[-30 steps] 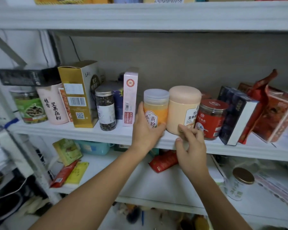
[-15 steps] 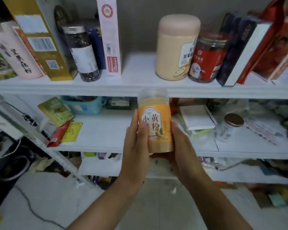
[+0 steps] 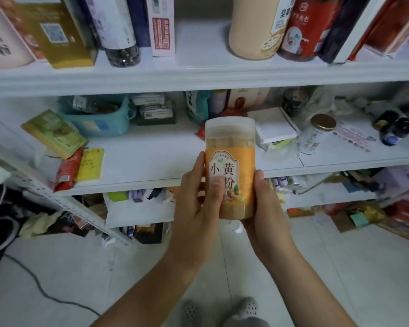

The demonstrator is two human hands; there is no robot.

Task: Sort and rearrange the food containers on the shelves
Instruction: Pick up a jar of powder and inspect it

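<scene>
An orange-labelled clear jar of powder [image 3: 232,161] is upright in front of the middle shelf [image 3: 151,159], held in both hands. My left hand [image 3: 198,199] grips its left side with the thumb across the label. My right hand [image 3: 265,204] cups its right side and base. On the upper shelf [image 3: 198,74] stand a beige canister [image 3: 250,29], a red jar [image 3: 302,29], a pink box [image 3: 161,24] and a dark glass jar [image 3: 118,29].
The middle shelf holds a teal basket [image 3: 97,119], green, red and yellow packets [image 3: 57,135] at the left, a white box [image 3: 274,128] and a gold-lidded jar [image 3: 316,133]. Clutter fills the lowest shelf. A black cable [image 3: 40,289] crosses the tiled floor.
The jar came off the upper shelf and down in front of the middle shelf, now held in both hands. My view has tilted downward and closer.
</scene>
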